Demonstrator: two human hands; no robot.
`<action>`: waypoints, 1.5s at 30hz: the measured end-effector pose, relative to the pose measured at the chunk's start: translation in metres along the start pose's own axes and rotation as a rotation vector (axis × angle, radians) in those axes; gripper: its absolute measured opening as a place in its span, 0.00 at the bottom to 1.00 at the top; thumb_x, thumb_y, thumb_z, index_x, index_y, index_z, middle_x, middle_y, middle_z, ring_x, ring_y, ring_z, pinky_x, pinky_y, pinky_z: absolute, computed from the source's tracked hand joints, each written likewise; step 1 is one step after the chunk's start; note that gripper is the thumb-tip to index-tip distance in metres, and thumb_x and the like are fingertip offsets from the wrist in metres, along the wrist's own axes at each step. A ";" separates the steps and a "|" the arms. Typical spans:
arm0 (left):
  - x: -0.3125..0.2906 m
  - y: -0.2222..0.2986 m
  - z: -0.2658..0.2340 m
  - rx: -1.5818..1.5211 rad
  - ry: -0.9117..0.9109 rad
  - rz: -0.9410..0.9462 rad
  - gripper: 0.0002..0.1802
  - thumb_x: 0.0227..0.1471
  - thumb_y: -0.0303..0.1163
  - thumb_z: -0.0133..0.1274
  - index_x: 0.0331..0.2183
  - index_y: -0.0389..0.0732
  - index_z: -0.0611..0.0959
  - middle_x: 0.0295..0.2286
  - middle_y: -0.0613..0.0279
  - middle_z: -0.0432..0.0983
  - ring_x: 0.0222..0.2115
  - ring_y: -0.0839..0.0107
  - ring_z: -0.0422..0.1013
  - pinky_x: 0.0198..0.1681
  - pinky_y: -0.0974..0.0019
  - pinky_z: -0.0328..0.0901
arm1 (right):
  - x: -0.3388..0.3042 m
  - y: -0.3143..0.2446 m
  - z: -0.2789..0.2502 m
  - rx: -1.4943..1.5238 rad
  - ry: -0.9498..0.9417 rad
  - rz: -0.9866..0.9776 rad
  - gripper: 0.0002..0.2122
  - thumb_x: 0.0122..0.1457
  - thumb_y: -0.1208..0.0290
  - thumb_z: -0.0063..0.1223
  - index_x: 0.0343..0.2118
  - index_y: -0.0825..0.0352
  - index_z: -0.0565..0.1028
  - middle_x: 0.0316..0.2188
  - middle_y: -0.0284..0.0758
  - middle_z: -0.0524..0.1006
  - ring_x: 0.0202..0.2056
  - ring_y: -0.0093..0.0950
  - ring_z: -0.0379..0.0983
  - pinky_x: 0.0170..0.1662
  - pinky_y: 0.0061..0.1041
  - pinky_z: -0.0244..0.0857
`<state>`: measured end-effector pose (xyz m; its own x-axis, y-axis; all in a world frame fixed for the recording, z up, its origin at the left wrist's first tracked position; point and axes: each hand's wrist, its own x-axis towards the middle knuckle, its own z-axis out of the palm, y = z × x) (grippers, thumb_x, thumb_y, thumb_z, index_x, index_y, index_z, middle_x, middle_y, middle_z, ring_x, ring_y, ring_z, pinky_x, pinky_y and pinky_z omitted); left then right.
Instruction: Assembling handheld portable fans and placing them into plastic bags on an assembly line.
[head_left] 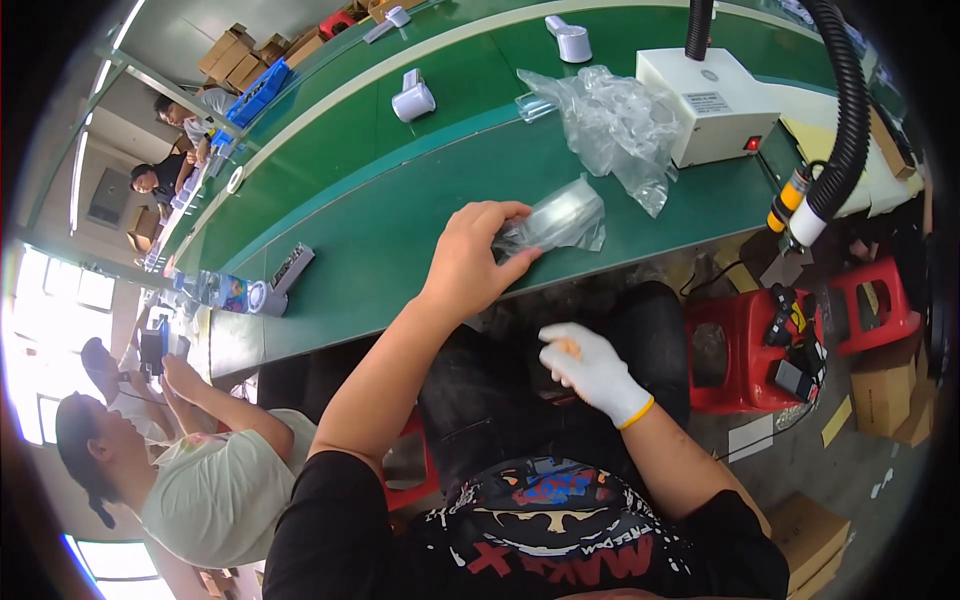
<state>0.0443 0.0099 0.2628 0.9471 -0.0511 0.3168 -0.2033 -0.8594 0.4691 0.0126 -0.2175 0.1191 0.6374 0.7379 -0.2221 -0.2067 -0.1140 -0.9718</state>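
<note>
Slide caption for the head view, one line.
Bare left hand grips a clear plastic-wrapped item over the green bench; white-gloved right hand is apart.

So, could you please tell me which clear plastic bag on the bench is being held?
The smaller bag, near the front edge of the bench, gripped by the left hand; the larger crumpled bag lies beside the white box, untouched.

Left hand [470, 258] covers the left end of the clear bag [572, 218]; creases and glare hide its contents, can't ID. Right hand's [592, 372] palm is out of sight, can't tell if it grips anything. Loose plastic [622, 120] partly hides a clear piece [534, 108]. Black hose [850, 100] runs off the top edge. Far co-workers' hands too small to read.
</note>
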 end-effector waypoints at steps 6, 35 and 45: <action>-0.058 0.032 -0.020 -0.274 -0.073 0.004 0.26 0.42 0.23 0.66 0.48 0.39 0.84 0.45 0.53 0.79 0.45 0.58 0.77 0.51 0.60 0.71 | -0.013 -0.027 -0.005 0.797 0.191 -0.199 0.22 0.67 0.61 0.55 0.58 0.71 0.71 0.42 0.40 0.81 0.36 0.29 0.81 0.36 0.26 0.76; -0.163 0.031 0.071 -0.448 -0.004 -0.233 0.28 0.42 0.33 0.72 0.47 0.40 0.81 0.44 0.49 0.80 0.51 0.50 0.74 0.54 0.54 0.69 | -0.047 -0.026 0.051 0.734 -0.007 -0.121 0.36 0.68 0.45 0.53 0.71 0.64 0.61 0.62 0.40 0.72 0.60 0.38 0.72 0.61 0.36 0.68; -0.196 0.014 0.064 -0.329 -0.394 -0.502 0.24 0.46 0.30 0.67 0.45 0.40 0.77 0.45 0.40 0.79 0.46 0.44 0.77 0.48 0.51 0.72 | -0.038 -0.053 0.050 -0.539 0.119 -0.530 0.34 0.60 0.56 0.68 0.65 0.65 0.67 0.60 0.42 0.74 0.59 0.38 0.73 0.63 0.30 0.66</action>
<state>-0.1284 -0.0250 0.1548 0.9525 0.0774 -0.2947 0.2753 -0.6328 0.7237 -0.0383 -0.2061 0.1829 0.6325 0.7110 0.3071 0.5202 -0.0963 -0.8486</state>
